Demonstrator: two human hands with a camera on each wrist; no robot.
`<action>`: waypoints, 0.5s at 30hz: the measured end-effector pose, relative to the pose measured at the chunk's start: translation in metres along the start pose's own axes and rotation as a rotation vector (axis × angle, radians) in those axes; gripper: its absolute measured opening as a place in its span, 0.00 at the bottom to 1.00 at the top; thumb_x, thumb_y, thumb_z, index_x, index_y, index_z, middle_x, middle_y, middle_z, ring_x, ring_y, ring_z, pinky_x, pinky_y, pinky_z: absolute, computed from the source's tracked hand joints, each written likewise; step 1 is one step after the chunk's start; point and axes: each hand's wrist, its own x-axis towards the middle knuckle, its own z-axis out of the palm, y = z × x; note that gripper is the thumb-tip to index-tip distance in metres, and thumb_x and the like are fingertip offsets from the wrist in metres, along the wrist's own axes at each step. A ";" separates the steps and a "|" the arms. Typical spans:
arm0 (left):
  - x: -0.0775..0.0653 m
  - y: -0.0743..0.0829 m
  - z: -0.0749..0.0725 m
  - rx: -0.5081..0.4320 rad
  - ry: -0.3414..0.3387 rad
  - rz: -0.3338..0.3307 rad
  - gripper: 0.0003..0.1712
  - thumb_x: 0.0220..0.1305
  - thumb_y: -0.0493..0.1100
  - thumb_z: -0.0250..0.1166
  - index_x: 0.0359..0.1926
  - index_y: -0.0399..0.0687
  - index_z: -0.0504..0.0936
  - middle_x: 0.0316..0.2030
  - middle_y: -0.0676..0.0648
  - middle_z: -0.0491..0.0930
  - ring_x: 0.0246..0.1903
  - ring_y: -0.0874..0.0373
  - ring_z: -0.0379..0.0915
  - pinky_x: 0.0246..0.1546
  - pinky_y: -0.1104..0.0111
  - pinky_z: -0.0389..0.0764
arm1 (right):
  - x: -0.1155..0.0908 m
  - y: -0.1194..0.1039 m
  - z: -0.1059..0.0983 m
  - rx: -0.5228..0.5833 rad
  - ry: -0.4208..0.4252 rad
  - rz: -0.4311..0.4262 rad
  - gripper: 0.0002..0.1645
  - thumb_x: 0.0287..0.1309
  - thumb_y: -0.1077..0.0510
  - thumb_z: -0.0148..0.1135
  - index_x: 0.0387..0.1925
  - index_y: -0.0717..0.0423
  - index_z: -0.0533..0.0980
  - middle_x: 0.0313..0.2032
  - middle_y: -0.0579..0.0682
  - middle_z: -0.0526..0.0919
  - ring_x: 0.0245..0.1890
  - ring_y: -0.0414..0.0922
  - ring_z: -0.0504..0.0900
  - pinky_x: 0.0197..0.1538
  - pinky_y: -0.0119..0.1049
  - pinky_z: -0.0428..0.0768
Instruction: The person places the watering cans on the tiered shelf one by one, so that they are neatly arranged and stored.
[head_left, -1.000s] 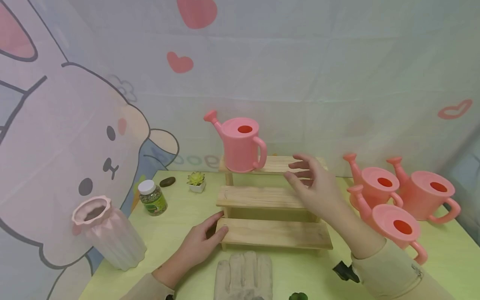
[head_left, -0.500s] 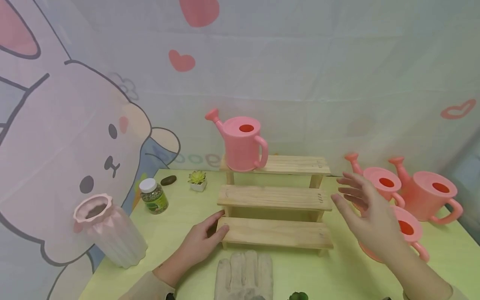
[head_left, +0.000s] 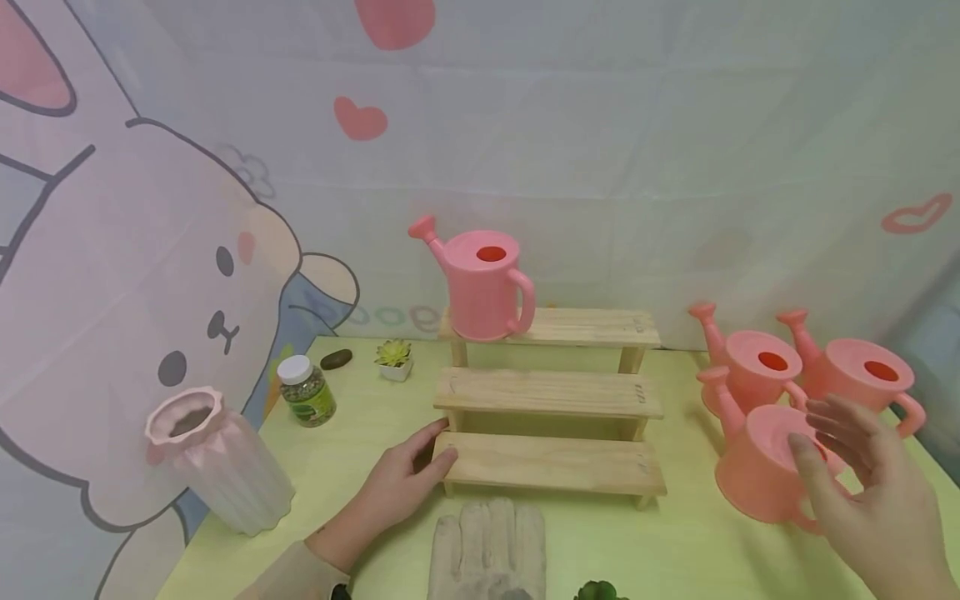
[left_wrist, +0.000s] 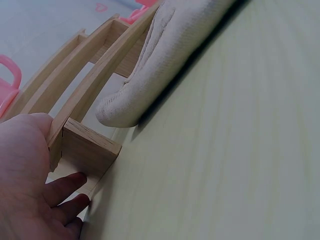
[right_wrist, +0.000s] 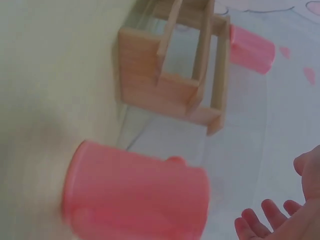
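My left hand holds the left end of a three-tier wooden stand, thumb on the lowest board and fingers beside its leg. On the top tier, at the left, a pink watering can stands upright, its spout to the left. Over at the right, my right hand hovers with spread fingers by the handle side of the nearest pink watering can, covering part of it. In the right wrist view those fingers are apart from the can's body.
Two more pink watering cans, one left and one right, stand behind the nearest one. A work glove lies before the stand. To the left are a ribbed vase, a white-capped jar, a dark stone and a potted succulent.
My right hand has moved from above the stand's right side rightward and toward me, to the nearest watering can. My left hand stays on the stand.
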 end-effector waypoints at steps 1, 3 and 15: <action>0.000 0.000 0.000 0.000 -0.001 0.000 0.35 0.70 0.67 0.61 0.73 0.64 0.70 0.71 0.51 0.72 0.72 0.56 0.68 0.72 0.53 0.71 | -0.001 0.005 -0.002 0.002 0.023 0.012 0.37 0.60 0.67 0.70 0.70 0.48 0.71 0.55 0.26 0.78 0.54 0.19 0.76 0.56 0.07 0.70; -0.001 0.000 -0.001 0.006 -0.001 -0.001 0.35 0.70 0.67 0.61 0.73 0.65 0.70 0.71 0.51 0.72 0.72 0.56 0.68 0.72 0.54 0.71 | -0.004 0.016 -0.004 0.004 0.069 0.042 0.37 0.61 0.68 0.68 0.70 0.48 0.70 0.56 0.26 0.76 0.54 0.21 0.75 0.57 0.07 0.69; -0.001 0.002 -0.001 -0.001 -0.004 -0.007 0.35 0.70 0.66 0.61 0.73 0.65 0.70 0.71 0.51 0.72 0.71 0.57 0.68 0.72 0.54 0.71 | -0.029 0.076 -0.009 -0.078 0.096 0.350 0.43 0.63 0.59 0.70 0.75 0.41 0.64 0.62 0.32 0.72 0.47 0.16 0.68 0.56 0.06 0.67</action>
